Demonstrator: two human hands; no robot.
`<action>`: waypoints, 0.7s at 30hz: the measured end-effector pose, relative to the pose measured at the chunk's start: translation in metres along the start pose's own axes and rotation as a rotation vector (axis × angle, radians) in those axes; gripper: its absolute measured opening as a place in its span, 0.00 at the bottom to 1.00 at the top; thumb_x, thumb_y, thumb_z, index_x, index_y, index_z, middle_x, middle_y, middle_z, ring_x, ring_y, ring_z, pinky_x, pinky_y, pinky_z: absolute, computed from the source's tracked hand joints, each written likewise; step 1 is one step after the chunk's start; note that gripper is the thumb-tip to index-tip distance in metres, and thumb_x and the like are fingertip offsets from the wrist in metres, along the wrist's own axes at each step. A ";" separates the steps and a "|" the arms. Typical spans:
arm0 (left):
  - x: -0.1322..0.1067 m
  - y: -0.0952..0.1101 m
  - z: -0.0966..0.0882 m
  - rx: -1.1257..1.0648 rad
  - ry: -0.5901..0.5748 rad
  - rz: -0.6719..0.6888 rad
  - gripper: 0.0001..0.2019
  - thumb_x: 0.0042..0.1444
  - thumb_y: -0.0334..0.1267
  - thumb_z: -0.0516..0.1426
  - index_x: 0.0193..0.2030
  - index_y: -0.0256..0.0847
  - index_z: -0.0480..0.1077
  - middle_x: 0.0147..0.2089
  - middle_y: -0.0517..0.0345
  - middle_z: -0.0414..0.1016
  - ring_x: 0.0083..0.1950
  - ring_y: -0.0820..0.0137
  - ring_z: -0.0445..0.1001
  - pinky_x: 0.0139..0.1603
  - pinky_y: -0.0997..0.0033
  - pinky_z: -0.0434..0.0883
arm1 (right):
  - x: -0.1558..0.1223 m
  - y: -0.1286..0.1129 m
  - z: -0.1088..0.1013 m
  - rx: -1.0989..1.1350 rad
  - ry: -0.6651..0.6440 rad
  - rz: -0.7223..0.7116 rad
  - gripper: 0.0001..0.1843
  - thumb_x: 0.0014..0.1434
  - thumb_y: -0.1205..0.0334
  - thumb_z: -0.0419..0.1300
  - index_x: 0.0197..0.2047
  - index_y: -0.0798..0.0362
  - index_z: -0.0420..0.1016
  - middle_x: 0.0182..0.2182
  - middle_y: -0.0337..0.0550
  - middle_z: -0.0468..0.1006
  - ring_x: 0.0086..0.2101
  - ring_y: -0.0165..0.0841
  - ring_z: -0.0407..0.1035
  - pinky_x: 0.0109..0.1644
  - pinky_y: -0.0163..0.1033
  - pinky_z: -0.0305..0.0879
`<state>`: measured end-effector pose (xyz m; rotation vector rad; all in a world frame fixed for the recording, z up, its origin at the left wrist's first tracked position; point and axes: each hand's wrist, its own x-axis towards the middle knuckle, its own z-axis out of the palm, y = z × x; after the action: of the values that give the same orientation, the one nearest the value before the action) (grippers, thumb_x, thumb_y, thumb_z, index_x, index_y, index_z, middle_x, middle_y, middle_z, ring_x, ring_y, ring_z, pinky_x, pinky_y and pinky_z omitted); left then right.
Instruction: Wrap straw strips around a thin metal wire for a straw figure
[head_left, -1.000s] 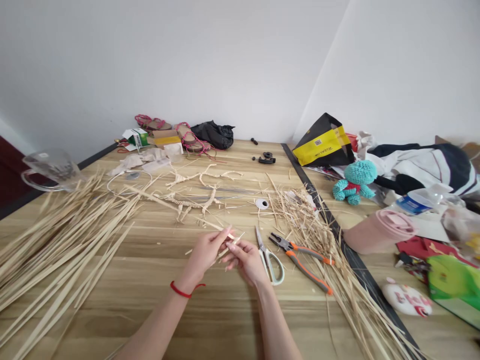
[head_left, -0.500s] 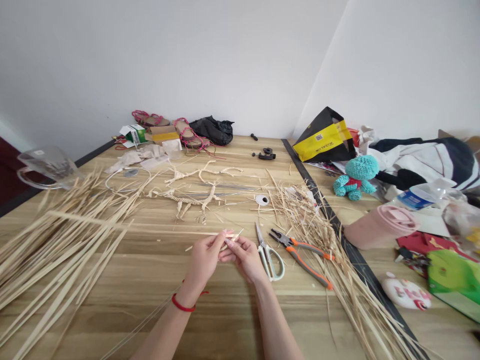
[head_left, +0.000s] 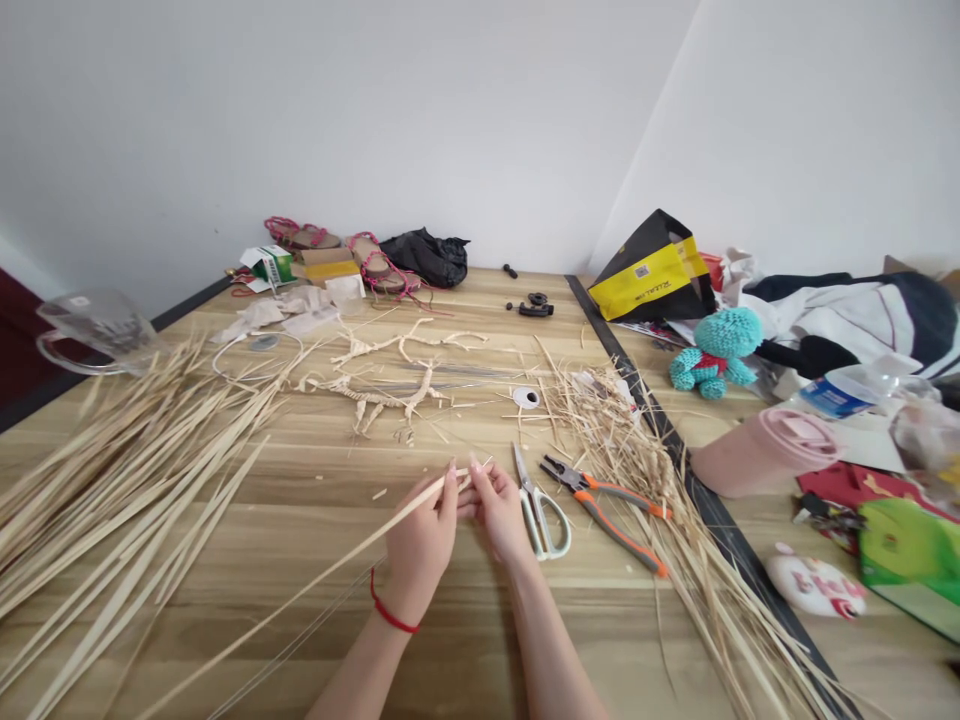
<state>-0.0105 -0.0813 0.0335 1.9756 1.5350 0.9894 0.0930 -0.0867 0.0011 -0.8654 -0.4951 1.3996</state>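
Note:
My left hand (head_left: 424, 525) pinches a long pale straw strip (head_left: 315, 580), which runs down to the lower left. Close beside it, my right hand (head_left: 491, 508) has its thumb and fingers closed at the strip's upper end, around a thin piece that I cannot fully make out. Thin wires (head_left: 300, 640) trail from under my left hand toward the bottom edge. Just right of my right hand lie scissors (head_left: 544, 510) with pale handles, blades pointing away. Pliers (head_left: 607, 515) with orange and grey handles rest beside them. Beyond my hands lies a straw-wrapped branching figure (head_left: 382, 400).
Loose straw strips spread at left (head_left: 150, 490) and right (head_left: 652, 490). A roll of tape (head_left: 526, 398) lies behind the scissors. A clear pitcher (head_left: 105, 330) stands far left. Along the right are a pink roll (head_left: 761, 450), a turquoise figure (head_left: 716, 350) and a black-yellow bag (head_left: 652, 270).
The straw strip has swung from pointing left across the table to slanting down toward the lower left. My left hand has turned and shifted slightly right; my right hand stays near the same spot.

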 end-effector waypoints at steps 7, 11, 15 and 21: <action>-0.004 -0.020 0.013 0.001 0.011 -0.031 0.17 0.60 0.43 0.46 0.41 0.39 0.75 0.39 0.50 0.78 0.39 0.62 0.76 0.37 0.68 0.69 | 0.003 0.010 0.001 0.028 0.027 0.077 0.18 0.47 0.48 0.64 0.28 0.53 0.64 0.21 0.38 0.76 0.22 0.34 0.73 0.22 0.34 0.68; -0.006 -0.026 0.016 -0.056 0.009 -0.008 0.17 0.61 0.42 0.46 0.43 0.38 0.74 0.40 0.49 0.78 0.41 0.63 0.76 0.40 0.68 0.70 | 0.002 0.008 -0.002 0.026 0.014 0.099 0.18 0.47 0.48 0.64 0.30 0.54 0.67 0.22 0.40 0.77 0.23 0.34 0.73 0.22 0.35 0.68; -0.008 -0.032 0.018 -0.069 0.010 0.059 0.16 0.61 0.41 0.46 0.44 0.39 0.74 0.41 0.50 0.78 0.41 0.63 0.76 0.41 0.68 0.71 | 0.002 0.006 -0.004 0.019 -0.006 0.143 0.22 0.50 0.42 0.58 0.32 0.55 0.70 0.24 0.43 0.78 0.24 0.36 0.74 0.22 0.36 0.69; -0.010 -0.038 0.021 -0.062 0.022 0.074 0.15 0.60 0.40 0.48 0.43 0.38 0.73 0.40 0.50 0.78 0.41 0.63 0.76 0.42 0.67 0.71 | 0.005 0.013 -0.004 -0.016 0.041 0.154 0.18 0.46 0.48 0.65 0.28 0.56 0.70 0.23 0.43 0.78 0.21 0.32 0.72 0.21 0.34 0.67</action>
<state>-0.0201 -0.0786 -0.0095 1.9978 1.4343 1.0789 0.0882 -0.0831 -0.0120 -0.9596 -0.4158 1.5169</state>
